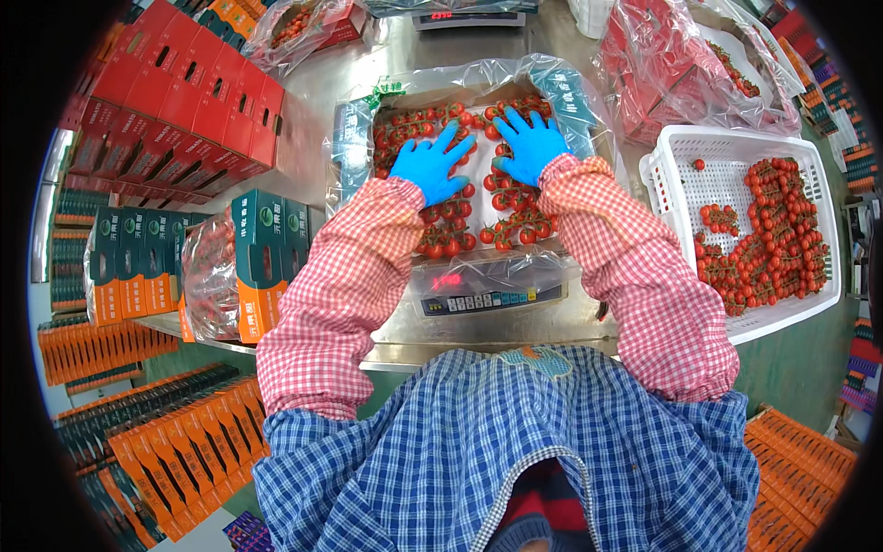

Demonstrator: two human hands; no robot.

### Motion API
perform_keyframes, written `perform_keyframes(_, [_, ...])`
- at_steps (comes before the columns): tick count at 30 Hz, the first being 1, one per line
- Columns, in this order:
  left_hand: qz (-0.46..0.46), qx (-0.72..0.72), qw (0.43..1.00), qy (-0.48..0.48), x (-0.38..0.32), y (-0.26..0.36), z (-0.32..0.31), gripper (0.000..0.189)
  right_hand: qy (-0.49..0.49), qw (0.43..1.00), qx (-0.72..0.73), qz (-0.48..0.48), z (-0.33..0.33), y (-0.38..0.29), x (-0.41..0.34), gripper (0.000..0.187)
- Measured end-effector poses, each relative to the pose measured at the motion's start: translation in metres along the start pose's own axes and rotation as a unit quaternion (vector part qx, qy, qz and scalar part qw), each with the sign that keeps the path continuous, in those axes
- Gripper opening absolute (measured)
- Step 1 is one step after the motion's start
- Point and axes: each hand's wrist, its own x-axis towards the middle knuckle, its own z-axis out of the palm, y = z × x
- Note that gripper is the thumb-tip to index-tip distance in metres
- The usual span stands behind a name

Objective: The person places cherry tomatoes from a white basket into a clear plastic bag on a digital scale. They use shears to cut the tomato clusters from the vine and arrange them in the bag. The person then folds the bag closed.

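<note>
My left hand (431, 164), in a blue glove, lies with fingers spread over the left rows of cherry tomatoes on the vine (450, 231). My right hand (530, 146), gloved alike, rests with its fingers apart on the tomatoes at the right side. Neither hand grips anything. The tomatoes lie in an open cardboard box (566, 96) with dark teal flaps, and a strip of white lining shows down its middle. Clear plastic film (483, 72) surrounds the box. Beneath its near side sits a digital scale (493, 301), its red display glowing through the film.
To the right, a white perforated crate (748, 331) holds more vine tomatoes. Red cartons (186, 103) stand in rows at the left, with teal-and-orange boxes (261, 265) nearer me. A film-wrapped red box (662, 76) is at back right. Another scale (469, 19) stands at the far side.
</note>
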Motion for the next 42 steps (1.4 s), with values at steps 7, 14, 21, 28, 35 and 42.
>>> perform_keyframes(7, [-0.04,-0.001,0.987,0.155,0.04,-0.014,0.017,0.076,0.168,0.982,0.072,0.042,0.021,-0.009,0.006,0.061])
perform_keyframes(14, [-0.026,-0.158,0.984,0.081,0.047,-0.031,0.03,0.072,0.409,0.872,0.254,-0.094,-0.018,0.082,-0.07,0.021])
perform_keyframes(21, [0.15,-0.327,0.88,0.309,0.066,0.089,-0.041,0.053,0.139,0.692,0.181,0.685,0.058,0.309,-0.19,0.106])
perform_keyframes(28, [0.357,-0.352,0.857,0.12,0.103,0.31,-0.083,0.047,0.113,0.8,0.105,0.579,0.117,0.335,-0.162,0.066])
perform_keyframes(35, [0.351,-0.311,0.881,-0.064,0.155,0.449,-0.043,0.052,0.041,0.755,0.543,0.365,0.046,0.435,-0.268,0.064])
perform_keyframes(42, [0.253,-0.233,0.935,-0.082,0.174,0.521,-0.015,0.061,0.272,0.461,0.843,0.055,-0.012,0.439,-0.355,0.056])
